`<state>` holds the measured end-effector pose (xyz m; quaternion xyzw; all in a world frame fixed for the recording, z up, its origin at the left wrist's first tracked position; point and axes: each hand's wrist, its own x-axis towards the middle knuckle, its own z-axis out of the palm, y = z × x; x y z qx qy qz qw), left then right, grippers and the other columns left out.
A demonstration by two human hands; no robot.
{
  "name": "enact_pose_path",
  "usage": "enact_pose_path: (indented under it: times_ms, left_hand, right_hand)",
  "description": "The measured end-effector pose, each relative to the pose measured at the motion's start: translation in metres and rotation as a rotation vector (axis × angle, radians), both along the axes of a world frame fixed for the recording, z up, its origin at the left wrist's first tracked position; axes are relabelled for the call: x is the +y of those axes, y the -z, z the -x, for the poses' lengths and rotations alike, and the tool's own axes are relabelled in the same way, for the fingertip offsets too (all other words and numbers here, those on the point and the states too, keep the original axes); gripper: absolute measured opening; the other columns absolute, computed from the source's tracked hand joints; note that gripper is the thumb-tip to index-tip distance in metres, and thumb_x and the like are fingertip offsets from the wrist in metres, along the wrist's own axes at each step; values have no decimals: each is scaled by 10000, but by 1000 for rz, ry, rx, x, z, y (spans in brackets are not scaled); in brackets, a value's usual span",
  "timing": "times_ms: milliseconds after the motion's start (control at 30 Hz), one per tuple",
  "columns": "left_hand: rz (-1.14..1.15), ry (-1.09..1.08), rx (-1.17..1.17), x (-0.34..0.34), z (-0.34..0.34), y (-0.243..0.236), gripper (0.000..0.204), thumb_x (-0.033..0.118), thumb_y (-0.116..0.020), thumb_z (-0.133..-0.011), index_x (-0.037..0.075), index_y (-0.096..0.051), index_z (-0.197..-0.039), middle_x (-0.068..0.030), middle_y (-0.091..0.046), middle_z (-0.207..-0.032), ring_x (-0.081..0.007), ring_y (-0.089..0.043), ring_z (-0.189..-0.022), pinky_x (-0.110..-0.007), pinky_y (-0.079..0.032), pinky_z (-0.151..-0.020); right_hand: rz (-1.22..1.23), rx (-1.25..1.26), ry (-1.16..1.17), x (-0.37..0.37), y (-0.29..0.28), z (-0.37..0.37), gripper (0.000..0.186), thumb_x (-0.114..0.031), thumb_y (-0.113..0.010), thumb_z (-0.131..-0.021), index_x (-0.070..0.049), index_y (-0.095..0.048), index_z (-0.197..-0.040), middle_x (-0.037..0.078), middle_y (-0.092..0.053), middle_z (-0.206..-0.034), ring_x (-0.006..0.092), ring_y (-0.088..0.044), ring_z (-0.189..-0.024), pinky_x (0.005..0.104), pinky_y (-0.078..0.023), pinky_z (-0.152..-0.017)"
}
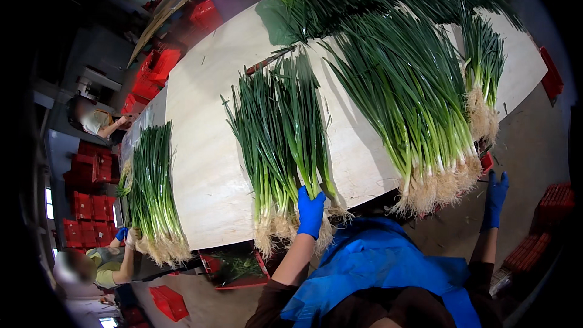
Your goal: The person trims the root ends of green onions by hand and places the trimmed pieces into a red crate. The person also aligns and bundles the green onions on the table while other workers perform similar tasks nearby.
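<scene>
My left hand [310, 215], in a blue glove, is closed around the lower stalks of some spring onions in the middle bunch [267, 140]. Their pale roots hang over the table's near edge. In a matching glove, my right hand [495, 199] is held out past the table's right side, fingers apart and holding nothing. Between the hands, a larger pile of spring onions [407, 103] lies with roots toward me. A small bunch [484, 61] rests at its right. A knife-like red tool [270, 61] lies by the middle bunch's leaf tips, partly covered.
Across the pale tabletop [206, 140], more spring onions [340, 0] lie at the far side. Another pile [152, 182] sits at the left end, where a co-worker's hands [129, 235] touch the roots. A red crate [237, 270] holding green scraps stands below the near edge.
</scene>
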<state>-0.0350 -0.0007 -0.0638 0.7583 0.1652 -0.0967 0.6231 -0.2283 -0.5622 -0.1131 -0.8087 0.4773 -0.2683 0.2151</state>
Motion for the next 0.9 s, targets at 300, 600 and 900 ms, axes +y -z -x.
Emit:
enact_pose_path:
  times_ms: [300,600,900]
  left_hand:
    - [216,-40,-8,8,6,-5,372,0,-621,-815,5,-491,-1164,-84,-592,-1033,-165,-584,-806,-291,-490,-696]
    - [-39,19,-79,10,13,3,395,130,-662,-822,0,-504,-1160,-124,-618,-1013,-189,-594,-902,-323,-474,-791]
    - [86,9,-37,17,21,13,368,110,-663,-835,-1,-523,-1157,-110,-598,-1028,-162,-576,-915,-303,-475,-797]
  right_hand:
    - [-717,-403,-788,236,-165,-157,265,-69,-541,-920,-11,-561,-1177,93,-588,-1138,151,-586,-951,269,-516,-774]
    - [-1125,-58,-1081,381,-123,-368,554,-244,-625,-872,30,-411,-1304,136,-600,-1017,157,-603,-662,281,-489,-572]
    - [-1178,-234,-1103,433,-73,-516,335,-46,-636,-801,-9,-551,-1123,90,-652,-858,180,-619,-751,298,-491,-660]
